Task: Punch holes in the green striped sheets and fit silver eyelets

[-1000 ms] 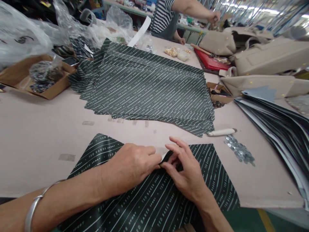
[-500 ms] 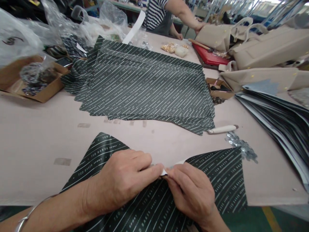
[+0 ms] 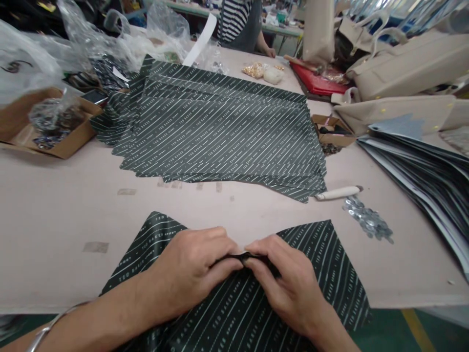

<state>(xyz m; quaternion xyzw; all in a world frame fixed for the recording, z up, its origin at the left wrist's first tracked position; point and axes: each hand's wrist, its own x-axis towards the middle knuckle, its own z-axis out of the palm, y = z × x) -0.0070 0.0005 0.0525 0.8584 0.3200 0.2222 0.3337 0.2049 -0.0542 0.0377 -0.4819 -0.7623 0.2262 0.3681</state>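
A dark green sheet with white striped lettering (image 3: pixel 322 274) lies at the table's near edge. Both my hands rest on it and meet at the middle of its far edge. My left hand (image 3: pixel 190 269) is closed, its thumb and fingers pinching that folded edge. My right hand (image 3: pixel 289 288) is closed too, pinching the same edge from the other side. A metal bangle (image 3: pixel 44 330) sits on my left wrist.
A fanned stack of the same green sheets (image 3: pixel 220 132) covers the table's middle. A white-handled tool (image 3: pixel 337 193) and a heap of small silver pieces (image 3: pixel 368 222) lie to the right. Dark sheets (image 3: pixel 428 181), beige bags (image 3: pixel 406 63), a cardboard box (image 3: pixel 54 132) and a striped-shirted person (image 3: pixel 238 22) surround.
The white underside seen between my fingertips has been folded down out of sight. Both hands now pinch the dark edge closer together. The person at the back has drawn their arm away.
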